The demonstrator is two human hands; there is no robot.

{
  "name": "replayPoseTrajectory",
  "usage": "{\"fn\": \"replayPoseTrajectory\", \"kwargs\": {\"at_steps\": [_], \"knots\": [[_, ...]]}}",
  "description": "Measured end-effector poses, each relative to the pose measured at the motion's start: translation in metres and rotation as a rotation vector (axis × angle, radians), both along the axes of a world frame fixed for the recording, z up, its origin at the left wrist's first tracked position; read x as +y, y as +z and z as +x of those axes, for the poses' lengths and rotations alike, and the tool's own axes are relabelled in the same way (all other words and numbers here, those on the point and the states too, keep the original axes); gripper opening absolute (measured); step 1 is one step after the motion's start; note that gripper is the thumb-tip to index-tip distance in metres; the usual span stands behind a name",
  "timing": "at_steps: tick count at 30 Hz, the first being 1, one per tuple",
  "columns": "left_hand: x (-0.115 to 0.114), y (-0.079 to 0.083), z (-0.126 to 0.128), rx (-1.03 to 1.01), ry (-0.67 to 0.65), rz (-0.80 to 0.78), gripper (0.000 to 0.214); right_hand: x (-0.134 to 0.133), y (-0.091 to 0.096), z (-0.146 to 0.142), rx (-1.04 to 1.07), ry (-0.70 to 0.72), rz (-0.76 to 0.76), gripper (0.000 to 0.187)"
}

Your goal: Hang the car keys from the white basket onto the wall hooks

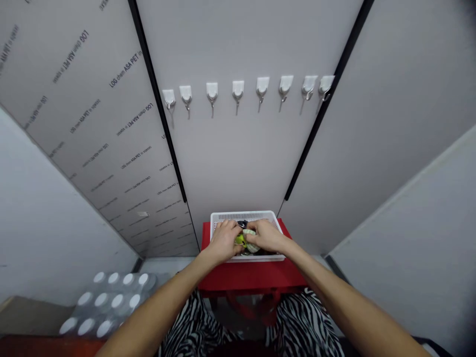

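Both of my hands are down inside a white plastic basket [243, 215]. My right hand [265, 235] has its fingers closed round a pale green-and-white roundish item [252, 241], whose kind I cannot make out. My left hand [224, 240] is curled with fingers and thumb at a bright yellow-green item [240, 241], right beside the pale one. Dark small things [242, 224] lie behind them in the basket, partly hidden by my hands.
The basket stands on a red stool or cover [249, 276] between my knees. A row of white adhesive hooks [238, 89] is fixed to the grey panel [234, 153] ahead. Plastic bottles with white caps [117, 301] stand on the floor at left. Walls close in on both sides.
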State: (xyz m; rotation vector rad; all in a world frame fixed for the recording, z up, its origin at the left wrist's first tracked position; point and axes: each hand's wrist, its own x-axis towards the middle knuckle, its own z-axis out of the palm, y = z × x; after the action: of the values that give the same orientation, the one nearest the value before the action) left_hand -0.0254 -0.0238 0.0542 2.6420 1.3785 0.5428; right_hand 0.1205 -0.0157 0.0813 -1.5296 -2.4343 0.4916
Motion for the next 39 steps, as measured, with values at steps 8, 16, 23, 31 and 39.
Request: {"fn": "replayPoseTrajectory", "kwargs": {"at_steps": [8, 16, 23, 31, 39], "knots": [[0.011, 0.001, -0.003, -0.464, 0.000, -0.334, 0.035, 0.012, 0.021, 0.002, 0.329, -0.119, -0.196, 0.017], [0.014, 0.000, -0.002, -0.979, -0.007, -0.727, 0.048, 0.019, 0.027, 0.003, 0.799, -0.226, -0.385, 0.017], [0.008, 0.025, -0.003, -1.283, -0.015, -0.999, 0.039, 0.020, 0.038, -0.001, 1.159, -0.252, -0.593, 0.011], [0.011, 0.041, -0.002, -1.553, 0.041, -1.183, 0.018, 0.022, 0.045, -0.006, 1.334, -0.246, -0.667, 0.007], [0.020, 0.029, 0.003, -1.446, 0.049, -1.111, 0.019, 0.024, 0.044, -0.004, 1.431, -0.340, -0.783, 0.016]]}}
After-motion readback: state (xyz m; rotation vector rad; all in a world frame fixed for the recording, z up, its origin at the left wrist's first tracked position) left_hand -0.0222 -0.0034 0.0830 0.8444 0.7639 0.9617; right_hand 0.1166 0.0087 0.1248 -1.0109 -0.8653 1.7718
